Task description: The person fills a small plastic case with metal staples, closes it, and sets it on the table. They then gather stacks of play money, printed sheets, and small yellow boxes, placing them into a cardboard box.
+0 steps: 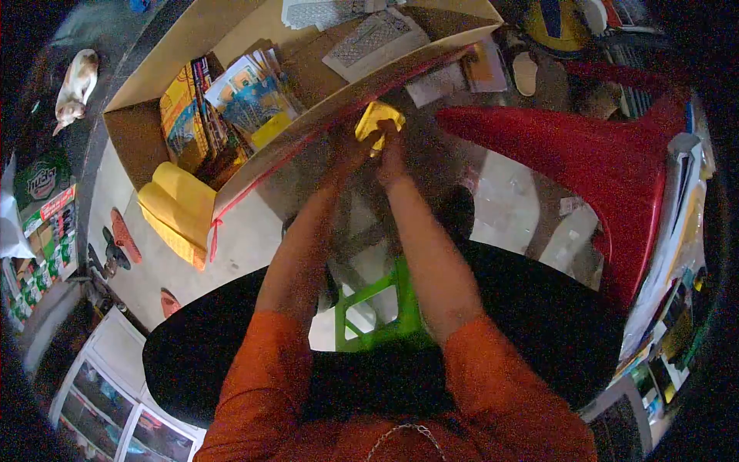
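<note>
A small bright yellow piece, like folded paper or a flat packet [379,118], is between my two hands, just outside the near wall of a large cardboard box [339,96]. My left hand [352,146] is closed at its lower left side, with the fingers in shadow. From the right, my right hand [392,148] grips it with bent fingers. Inside the box stand colourful booklets [245,88], and printed sheets [375,45] lie farther right. A larger folded yellow sheet [175,212] hangs over the box's left corner.
A red plastic chair [554,142] is on the right, beside stacked papers in plastic [666,246]. Below my arms is a green plastic stool [373,308]. Slippers [125,235] lie on the left floor. A cat [78,85] lies at upper left, above a green crate [46,177].
</note>
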The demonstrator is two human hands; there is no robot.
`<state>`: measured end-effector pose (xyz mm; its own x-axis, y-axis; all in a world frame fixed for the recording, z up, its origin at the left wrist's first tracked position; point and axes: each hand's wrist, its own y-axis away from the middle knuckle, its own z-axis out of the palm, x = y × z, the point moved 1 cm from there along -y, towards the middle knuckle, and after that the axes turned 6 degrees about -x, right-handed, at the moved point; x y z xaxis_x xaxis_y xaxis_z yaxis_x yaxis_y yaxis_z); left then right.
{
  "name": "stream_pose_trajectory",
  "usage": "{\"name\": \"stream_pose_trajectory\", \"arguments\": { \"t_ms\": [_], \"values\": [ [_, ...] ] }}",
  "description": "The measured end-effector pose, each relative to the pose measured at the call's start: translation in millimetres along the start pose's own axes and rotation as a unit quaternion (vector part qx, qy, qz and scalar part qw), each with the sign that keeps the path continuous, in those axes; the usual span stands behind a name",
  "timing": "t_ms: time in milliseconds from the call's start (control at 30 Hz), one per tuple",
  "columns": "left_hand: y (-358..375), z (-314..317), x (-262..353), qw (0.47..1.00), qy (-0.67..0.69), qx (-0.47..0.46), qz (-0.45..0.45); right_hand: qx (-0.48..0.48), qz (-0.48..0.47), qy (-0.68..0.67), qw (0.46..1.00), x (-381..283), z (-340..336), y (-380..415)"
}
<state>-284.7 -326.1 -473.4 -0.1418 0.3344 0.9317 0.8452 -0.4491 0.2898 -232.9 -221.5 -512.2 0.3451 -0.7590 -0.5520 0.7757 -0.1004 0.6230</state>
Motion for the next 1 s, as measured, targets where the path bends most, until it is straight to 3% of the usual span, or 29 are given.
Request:
{"name": "stream_pose_trajectory", "arguments": {
  "t_ms": [33, 67, 167, 233, 367, 433, 567, 633, 667, 733, 767, 800, 833, 867, 933, 1000],
  "values": [
    [-1.6, 1.2, -2.9, 0.993, -0.105, 0.049, 0.012, 0.098, 0.077, 0.006, 0.992, -24.5, 28.6, 26.5],
    [-1.9, 1.6, -5.5, 0.973, -0.208, 0.099, 0.024, 0.097, 0.077, 0.006, 0.992, -24.6, 30.0, 24.2],
    [2.9, 7.0, -34.5, 0.956, -0.277, 0.094, -0.009, 0.029, 0.082, 0.048, 0.995, -15.3, 14.4, 9.9],
    [8.6, 8.3, -58.7, 0.955, -0.287, 0.077, -0.006, -0.015, 0.004, 0.062, 0.998, -20.4, 18.2, 13.7],
    [3.8, 12.8, -52.5, 0.962, -0.264, 0.067, 0.017, 0.047, -0.04, 0.122, 0.991, -23.3, 19.7, 28.5],
    [12.6, 6.7, -43.7, 0.968, -0.236, 0.075, 0.033, 0.145, -0.032, 0.368, 0.918, -4.8, -13.2, 21.0],
    [-6.5, 18.3, -19.6, 0.978, -0.171, 0.1, 0.065, 0.053, -0.136, 0.407, 0.902, -19.4, 1.2, 50.6],
    [7.0, 22.7, -3.0, 0.98, -0.141, 0.109, 0.084, 0.17, -0.197, 0.618, 0.742, 21.8, -47.7, 28.4],
    [5.5, 26.0, 2.9, 0.981, -0.125, 0.113, 0.093, 0.172, -0.195, 0.619, 0.741, 8.4, -35.1, 37.2],
    [9.8, 25.5, 12.6, 0.982, -0.092, 0.124, 0.108, 0.098, -0.295, 0.521, 0.795, -32.4, 10.8, 62.8],
    [12.2, 23.7, 18.0, 0.982, -0.077, 0.131, 0.115, 0.096, -0.293, 0.522, 0.795, -30.8, 0.7, 58.3],
    [15.6, 19.4, 41.2, 0.982, -0.077, 0.131, 0.114, 0.008, -0.323, 0.526, 0.787, -28.7, -17.6, 48.3],
    [20.1, 14.4, 71.6, 0.994, -0.029, 0.1, 0.026, -0.081, -0.351, 0.526, 0.771, -27.7, -28.3, 42.8],
    [22.6, 13.5, 86.7, 0.996, 0.019, 0.067, -0.062, -0.08, -0.351, 0.528, 0.77, -32.6, -19.4, 51.5],
    [21.2, 20.5, 70.2, 0.997, 0.009, 0.059, -0.053, 0.065, -0.203, 0.59, 0.779, -43.8, 6.7, 72.6],
    [16.8, 24.8, 57.6, 0.998, -0.001, 0.052, -0.046, 0.108, -0.167, 0.621, 0.758, 3.8, -43.5, 45.8]
  ]
}}
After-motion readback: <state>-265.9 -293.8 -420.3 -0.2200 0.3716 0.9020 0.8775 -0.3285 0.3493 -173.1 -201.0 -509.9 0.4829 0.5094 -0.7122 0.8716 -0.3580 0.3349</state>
